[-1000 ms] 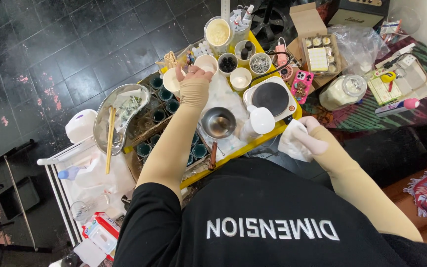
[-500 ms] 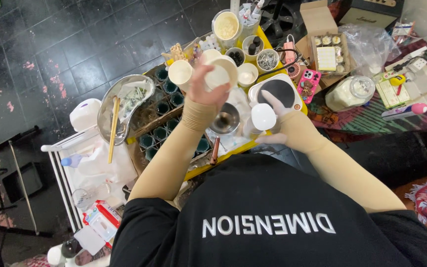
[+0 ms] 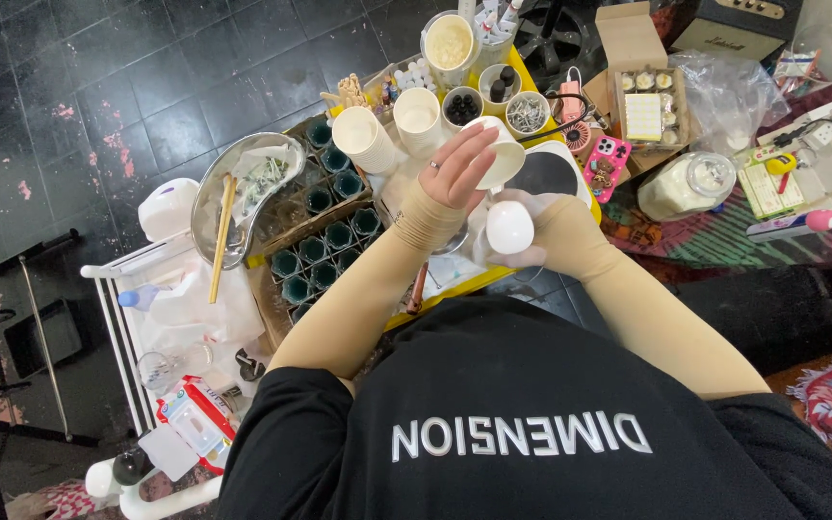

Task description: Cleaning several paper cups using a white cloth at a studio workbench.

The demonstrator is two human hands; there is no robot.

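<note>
Left hand [image 3: 456, 171] closed around rim and wall of a white paper cup [image 3: 501, 154], cup tilted, mouth toward 4 o'clock. Right hand [image 3: 532, 231] wrapped about a small white round object [image 3: 509, 227], just below the cup at 6 o'clock; whether a lid or a small vessel, cannot tell. Both held above the yellow tray [image 3: 570, 116], near its centre.

Risks, as judged:
- Tilted cup over crowded tray: contents, if any, liable to spill past the white object onto the dark round plate [image 3: 546, 176] at 3 o'clock.
- Left forearm passing close over green glass jars [image 3: 325, 252] at 9 o'clock; a low elbow liable to knock one over.
- Stacked paper cups [image 3: 366, 138] at 10 o'clock light, easily toppled by a sweep of the wrist.
- Pink phone [image 3: 607, 160] at 2 o'clock within splash reach.
</note>
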